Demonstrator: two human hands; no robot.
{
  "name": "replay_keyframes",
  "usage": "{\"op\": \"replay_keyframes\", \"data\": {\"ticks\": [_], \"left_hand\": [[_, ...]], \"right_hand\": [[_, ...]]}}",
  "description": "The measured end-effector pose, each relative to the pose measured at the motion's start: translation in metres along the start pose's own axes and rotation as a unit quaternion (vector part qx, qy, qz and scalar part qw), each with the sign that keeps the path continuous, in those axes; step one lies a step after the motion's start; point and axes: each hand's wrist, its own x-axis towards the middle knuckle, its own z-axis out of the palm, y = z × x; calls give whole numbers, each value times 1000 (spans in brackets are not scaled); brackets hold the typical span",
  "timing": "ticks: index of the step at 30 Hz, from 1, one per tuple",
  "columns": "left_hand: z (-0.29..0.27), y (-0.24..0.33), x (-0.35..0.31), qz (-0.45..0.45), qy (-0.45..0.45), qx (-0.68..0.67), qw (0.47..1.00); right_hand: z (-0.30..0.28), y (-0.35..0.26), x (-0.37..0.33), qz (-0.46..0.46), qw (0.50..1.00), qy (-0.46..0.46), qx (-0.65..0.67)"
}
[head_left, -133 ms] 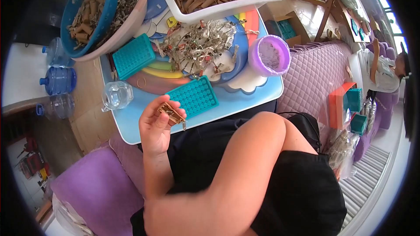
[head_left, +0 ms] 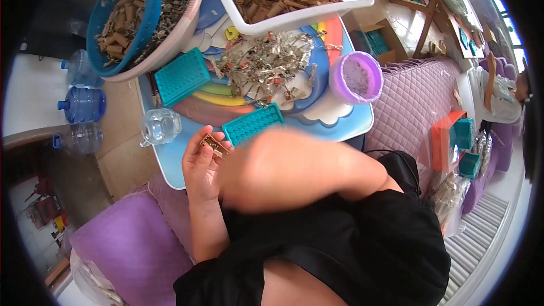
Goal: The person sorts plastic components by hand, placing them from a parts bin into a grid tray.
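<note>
My left hand [head_left: 201, 173] is raised over the table's near edge, its fingers pinching a small brown rectangular casing [head_left: 215, 146]. Small metal parts seem to show inside the casing. Close beside it, my right hand [head_left: 249, 175] is smeared by motion. Its fingers are hidden, so what it holds cannot be made out. Just beyond the hands lies a teal tray with rows of round pits [head_left: 253, 123]. A loose heap of silvery metal pieces [head_left: 263, 68] spreads across the table behind that tray.
A second teal tray [head_left: 182, 76] and a clear plastic container [head_left: 161, 127] are on the left. A purple tub [head_left: 375, 82] stands right. Behind are a white bin [head_left: 294, 22] of brown casings and a blue basket [head_left: 148, 28] in a pink basin [head_left: 195, 5]. Another person [head_left: 501, 93] sits far right.
My right arm has swung up from low near my body, bringing the right hand beside the left. My left hand keeps its hold on the brown casing. The view has shifted slightly.
</note>
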Motion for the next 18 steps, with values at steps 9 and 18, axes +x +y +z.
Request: {"op": "replay_keyframes", "data": {"ticks": [9, 18], "left_hand": [[-10, -3, 8, -55, 25, -86, 994], [-6, -8, 5, -68, 8, -89, 994]], "right_hand": [[66, 130, -14, 163, 919, 189, -305], [16, 115, 13, 107, 883, 400, 222]]}}
